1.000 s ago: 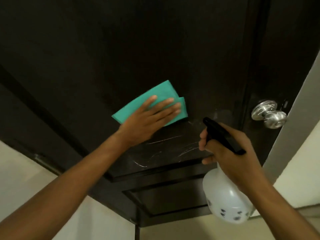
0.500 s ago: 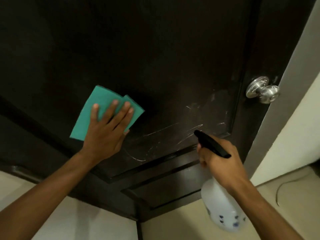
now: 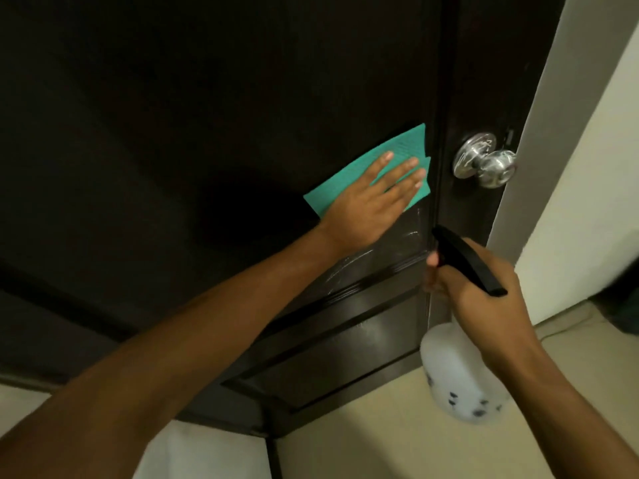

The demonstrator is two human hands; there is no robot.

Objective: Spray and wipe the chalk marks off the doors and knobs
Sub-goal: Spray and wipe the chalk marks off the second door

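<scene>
Head cam: left hand flat, fingers straight, pressing folded teal cloth on dark panelled door, just left of shiny metal knob. Right hand curled round spray bottle, w/ black trigger head, white rounded body. Faint chalk smears below cloth.

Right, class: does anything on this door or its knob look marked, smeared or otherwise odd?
Yes. Whitish streaks and a wet-looking smear cross the dark door below the green cloth, beneath the left hand. The silver knob also carries faint white scribbles.
</scene>
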